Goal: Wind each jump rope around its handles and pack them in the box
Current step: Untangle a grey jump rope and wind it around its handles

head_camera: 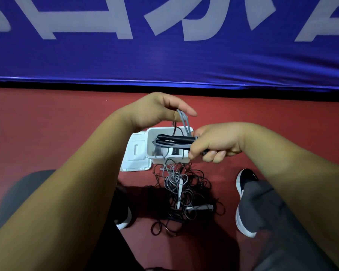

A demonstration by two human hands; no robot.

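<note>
My right hand [216,142] grips a pair of black jump-rope handles [174,139] lying sideways above the white box [151,137]. A grey cord [183,120] runs along and around the handles, then loops up to my left hand [159,110], which pinches it above the box. More of the grey cord drops over the box's front wall to a tangled pile of grey and black ropes [182,194] on the red floor. A white handle [180,187] lies in that pile. Something dark sits inside the box, partly hidden.
The box's white lid [135,163] lies flat to its left. My two shoes [245,202] flank the rope pile, one partly hidden by my left arm. A blue banner [164,55] with white letters stands just behind the box.
</note>
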